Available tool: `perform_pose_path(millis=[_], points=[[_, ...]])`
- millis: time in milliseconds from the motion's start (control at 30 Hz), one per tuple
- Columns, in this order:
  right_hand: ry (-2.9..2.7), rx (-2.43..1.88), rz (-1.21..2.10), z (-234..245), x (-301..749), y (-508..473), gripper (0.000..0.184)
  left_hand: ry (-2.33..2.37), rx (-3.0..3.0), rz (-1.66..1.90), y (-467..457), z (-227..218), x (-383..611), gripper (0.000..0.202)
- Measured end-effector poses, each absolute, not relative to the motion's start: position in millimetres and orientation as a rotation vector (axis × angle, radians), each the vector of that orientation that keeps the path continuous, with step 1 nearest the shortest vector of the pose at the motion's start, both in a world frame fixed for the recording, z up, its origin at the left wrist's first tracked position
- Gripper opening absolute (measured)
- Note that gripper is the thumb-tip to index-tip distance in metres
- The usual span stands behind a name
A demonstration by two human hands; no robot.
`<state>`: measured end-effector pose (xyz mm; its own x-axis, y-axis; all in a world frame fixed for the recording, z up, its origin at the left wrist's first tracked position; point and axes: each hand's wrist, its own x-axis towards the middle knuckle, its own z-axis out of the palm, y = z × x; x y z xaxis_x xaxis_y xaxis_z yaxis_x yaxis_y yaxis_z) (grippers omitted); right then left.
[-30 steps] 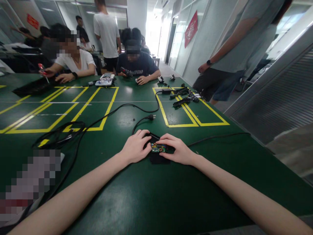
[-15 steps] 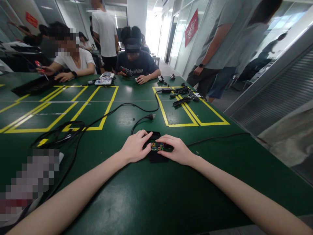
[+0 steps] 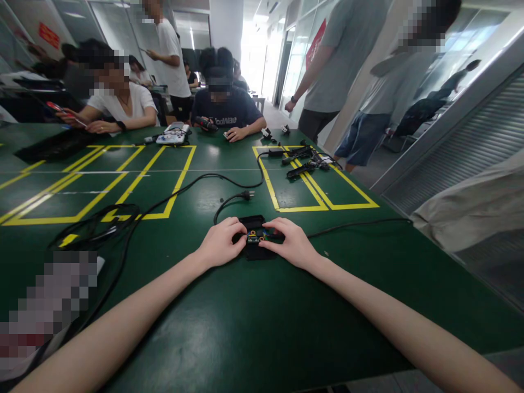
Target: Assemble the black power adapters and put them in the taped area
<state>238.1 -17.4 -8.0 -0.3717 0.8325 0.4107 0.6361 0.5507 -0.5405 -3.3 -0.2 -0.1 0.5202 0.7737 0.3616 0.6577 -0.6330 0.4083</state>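
Note:
A small circuit board with copper-coloured coils sits between two black plastic case halves. One case half lies behind the board, and the other half is in front of it. My left hand pinches the left end of the board between thumb and fingers. From the other side, my right hand has its thumb and fingers curled around the right end. Both palms hide part of the board's ends. A short cord with a black plug leads away behind my left hand, and a thin cable runs off to the right.
On the green table, coiled black cable lies at left, near a blurred-out object. Black adapters and cords are bunched at the back right. Two people work across the table; others stand at the right.
My left fingers have drawn back from the rear case half to the board's left end. The rear half shows more now. A standing person at the right has shifted.

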Motion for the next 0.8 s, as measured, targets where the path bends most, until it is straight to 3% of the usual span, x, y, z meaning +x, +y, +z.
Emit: perform_pose_path(millis=[233,300,500,667,800], points=[[-2.275,-0.99,0.575,2.7,256.0,-18.2,0.071,1.319,2.486,0.783,-0.6,-0.6,-3.0,0.012],[-2.277,-0.995,0.558,1.8,256.7,-18.3,0.072,1.331,2.48,0.795,-0.7,-0.3,-3.3,0.013],[-2.246,-1.023,0.52,-2.9,253.3,-16.2,0.056,1.338,2.476,0.817,-0.8,0.5,-4.2,0.016],[-2.221,-1.111,0.434,-3.5,261.6,-9.2,0.014,1.313,2.478,0.843,-2.7,2.9,-4.2,0.022],[-2.221,-1.121,0.409,-4.9,264.1,-5.7,0.015,1.298,2.478,0.864,-4.3,4.4,-3.3,0.023]])
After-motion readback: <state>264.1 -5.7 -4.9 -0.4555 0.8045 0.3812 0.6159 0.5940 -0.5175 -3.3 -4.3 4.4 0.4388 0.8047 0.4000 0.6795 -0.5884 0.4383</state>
